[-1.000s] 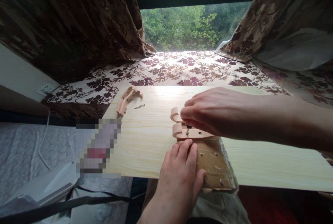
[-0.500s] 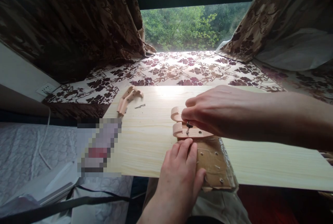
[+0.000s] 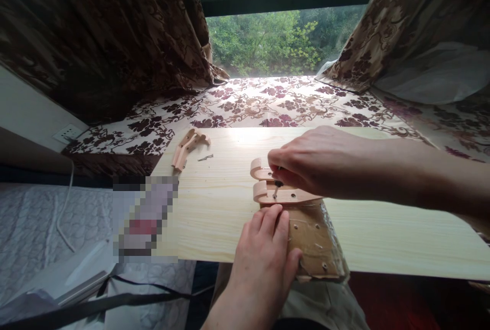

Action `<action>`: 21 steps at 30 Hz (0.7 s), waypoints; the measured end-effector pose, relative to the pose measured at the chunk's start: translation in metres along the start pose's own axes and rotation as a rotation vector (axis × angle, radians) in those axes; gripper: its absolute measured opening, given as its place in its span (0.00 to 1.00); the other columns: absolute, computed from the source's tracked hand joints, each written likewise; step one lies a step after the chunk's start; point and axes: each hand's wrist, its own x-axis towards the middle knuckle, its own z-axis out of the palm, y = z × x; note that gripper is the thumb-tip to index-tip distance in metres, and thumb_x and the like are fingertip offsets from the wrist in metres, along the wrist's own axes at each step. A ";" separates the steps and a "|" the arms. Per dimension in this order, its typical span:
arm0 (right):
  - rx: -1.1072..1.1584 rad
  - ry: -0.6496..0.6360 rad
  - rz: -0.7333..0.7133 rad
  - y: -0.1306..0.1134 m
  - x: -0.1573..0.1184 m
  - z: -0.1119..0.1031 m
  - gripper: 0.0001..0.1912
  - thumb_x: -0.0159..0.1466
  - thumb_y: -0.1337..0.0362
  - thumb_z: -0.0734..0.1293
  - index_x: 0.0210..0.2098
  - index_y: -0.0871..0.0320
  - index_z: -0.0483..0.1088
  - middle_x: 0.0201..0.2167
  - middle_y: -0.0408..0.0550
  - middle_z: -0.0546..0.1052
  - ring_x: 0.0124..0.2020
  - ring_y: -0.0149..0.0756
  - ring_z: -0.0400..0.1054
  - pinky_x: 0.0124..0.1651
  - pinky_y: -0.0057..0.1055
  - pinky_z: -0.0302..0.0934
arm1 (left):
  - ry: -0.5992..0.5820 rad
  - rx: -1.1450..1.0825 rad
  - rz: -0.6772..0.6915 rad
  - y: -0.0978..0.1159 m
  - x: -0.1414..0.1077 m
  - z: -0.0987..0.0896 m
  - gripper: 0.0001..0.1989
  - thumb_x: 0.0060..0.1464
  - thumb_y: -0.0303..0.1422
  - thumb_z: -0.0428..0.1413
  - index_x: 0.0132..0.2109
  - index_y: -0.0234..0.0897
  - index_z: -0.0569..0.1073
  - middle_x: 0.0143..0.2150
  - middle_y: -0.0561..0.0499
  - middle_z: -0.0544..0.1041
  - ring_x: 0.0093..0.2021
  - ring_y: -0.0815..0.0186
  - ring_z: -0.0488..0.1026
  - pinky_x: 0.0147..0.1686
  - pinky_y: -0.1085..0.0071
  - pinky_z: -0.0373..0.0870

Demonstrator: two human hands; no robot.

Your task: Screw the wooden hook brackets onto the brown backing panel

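My right hand (image 3: pixel 302 161) is closed around a small screwdriver (image 3: pixel 276 188), its handle mostly hidden in the fingers. The driver's tip meets a screw at the left part of the nearer curved wooden hook (image 3: pixel 281 197). Behind it lies a second wooden hook (image 3: pixel 257 167), partly covered by the hand. Both hooks rest at the far end of a brown taped cardboard piece (image 3: pixel 316 240) with several screws in it. My left hand (image 3: pixel 264 248) lies on the cardboard's left side, fingers apart, fingertips close to the nearer hook's edge.
More wooden hooks (image 3: pixel 187 148) and a few loose screws (image 3: pixel 205 157) lie on the left of the pale wooden board (image 3: pixel 214 207). A blurred-out item (image 3: pixel 153 212) sits at its left edge. Beyond are a patterned window seat (image 3: pixel 268 100) and curtains (image 3: pixel 386 28).
My right hand has turned slightly about the screwdriver, showing more of the rear hook and its screw. My left hand stays in place.
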 end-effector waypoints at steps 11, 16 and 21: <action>0.035 -0.045 -0.103 0.003 -0.004 -0.007 0.08 0.63 0.70 0.64 0.27 0.56 0.66 0.22 0.41 0.69 0.20 0.28 0.52 0.23 0.30 0.44 | 0.012 -0.025 0.004 0.000 -0.001 0.001 0.25 0.53 0.28 0.56 0.58 0.27 0.64 0.59 0.36 0.66 0.55 0.48 0.63 0.52 0.48 0.68; -0.021 -0.055 -0.038 -0.002 0.000 -0.005 0.12 0.65 0.67 0.62 0.24 0.55 0.61 0.17 0.38 0.61 0.17 0.27 0.44 0.21 0.30 0.40 | 0.026 -0.029 0.006 -0.001 -0.001 0.002 0.25 0.52 0.27 0.56 0.58 0.27 0.65 0.58 0.37 0.67 0.55 0.48 0.64 0.52 0.50 0.68; -0.074 -0.057 0.029 -0.005 0.001 -0.005 0.12 0.64 0.66 0.62 0.24 0.55 0.62 0.16 0.38 0.60 0.16 0.28 0.45 0.21 0.31 0.39 | 0.021 -0.023 0.012 -0.002 -0.001 0.001 0.25 0.53 0.28 0.56 0.58 0.27 0.65 0.58 0.37 0.67 0.54 0.48 0.64 0.52 0.49 0.68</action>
